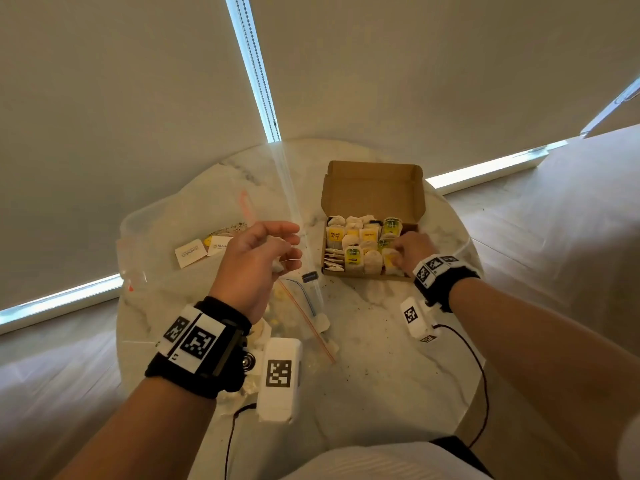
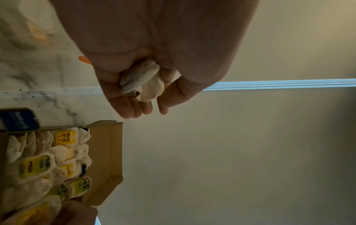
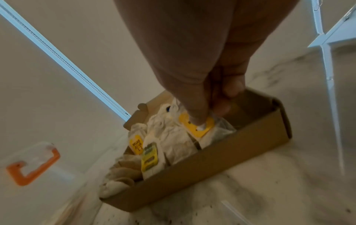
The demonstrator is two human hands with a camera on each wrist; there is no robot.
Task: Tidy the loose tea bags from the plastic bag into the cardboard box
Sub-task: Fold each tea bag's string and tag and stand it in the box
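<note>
The open cardboard box (image 1: 372,195) stands at the back right of the marble table, packed with several upright tea bags (image 1: 353,252) with yellow and green tags. My right hand (image 1: 401,254) reaches into the box's near right end. In the right wrist view my right hand (image 3: 208,115) pinches a tea bag with a yellow tag (image 3: 200,129) among the others. My left hand (image 1: 284,251) hovers left of the box, and its curled fingers hold a pale tea bag (image 2: 142,82). A clear zip bag (image 1: 298,327) with a red seal lies under my left wrist.
A larger clear plastic bag (image 1: 156,237) with orange trim holds white sachets (image 1: 188,252) at the table's left. A dark blue tag (image 1: 309,276) lies by the box's near left corner. Tea crumbs dot the round table (image 1: 381,358). Window blinds hang close behind it.
</note>
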